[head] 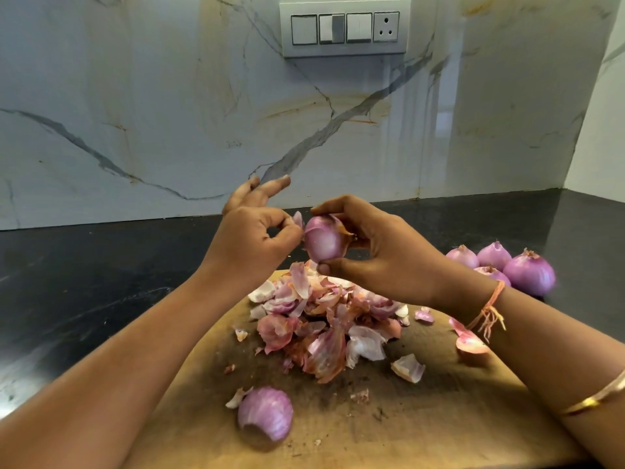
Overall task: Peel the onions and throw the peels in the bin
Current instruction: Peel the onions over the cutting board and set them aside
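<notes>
While the right hand (382, 258) cups the half-peeled pale purple onion (324, 243) between thumb and curled fingers, the left hand (252, 233) pinches a thin pink flap of skin (298, 219) at its side, remaining fingers splayed. Beneath both hands lies a heap of papery pink-brown peels (321, 319). A sharp tug could tear the flap short or jerk the slick bulb loose.
</notes>
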A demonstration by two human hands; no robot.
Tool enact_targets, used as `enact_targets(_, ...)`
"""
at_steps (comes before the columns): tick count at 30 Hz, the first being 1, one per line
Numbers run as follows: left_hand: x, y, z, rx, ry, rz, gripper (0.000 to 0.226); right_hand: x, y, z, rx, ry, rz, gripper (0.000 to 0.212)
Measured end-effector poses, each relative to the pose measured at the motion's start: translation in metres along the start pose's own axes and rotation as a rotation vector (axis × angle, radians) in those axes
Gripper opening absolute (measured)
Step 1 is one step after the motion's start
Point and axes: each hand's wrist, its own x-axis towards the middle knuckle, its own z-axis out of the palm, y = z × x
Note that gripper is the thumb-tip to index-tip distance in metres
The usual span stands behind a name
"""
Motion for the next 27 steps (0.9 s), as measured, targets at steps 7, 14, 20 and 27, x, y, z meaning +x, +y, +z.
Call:
enact_targets(7, 0.003, -0.01, -0.003, 0.122, -0.115, -0.066, 0.04, 0.0, -0.003, -0.004, 0.123, 0.037, 0.049, 0.051)
enact_targets(14, 0.001, -0.005, -0.007, 0.114, -0.045, 0.029, 0.047, 0.002, 0.003, -0.002, 0.07, 0.038, 0.07, 0.051)
enact_targets(20, 0.0, 0.004, -0.007, 0.077, 0.077, 0.217, 0.046, 0.001, 0.004, -0.001, -0.079, 0.031, 0.019, 0.053)
enact_targets(27, 0.002, -0.001, -0.009, 0.102, 0.125, 0.334, 0.034, 0.0, 0.002, 0.002, -0.126, -0.021, -0.008, 0.062)
